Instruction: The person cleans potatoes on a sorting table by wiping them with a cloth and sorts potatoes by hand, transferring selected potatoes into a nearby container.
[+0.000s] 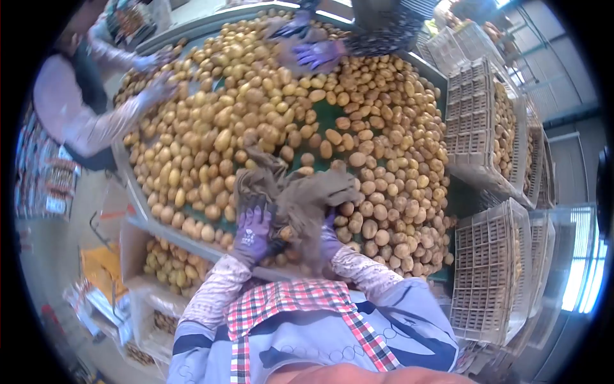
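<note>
My left hand (254,232), in a purple glove with dark fingertips, grips the left part of a crumpled grey-brown cloth (304,200). On the cloth's right side, my right hand (329,242), also in a purple glove, holds its edge; the fingers are partly hidden and the cloth is somewhat blurred. Both hands are low over the near edge of a large sorting table. Around and under the cloth lies a spread of tan, round to oval produce (390,208), like potatoes or kiwifruit; I cannot tell which.
Green table surface (327,116) shows between the produce. Across the table, another person's purple-gloved hand (318,55) is over the heap. A person at the left (70,109) reaches in too. Plastic crates (470,115) stack at the right; a filled box (169,265) stands at lower left.
</note>
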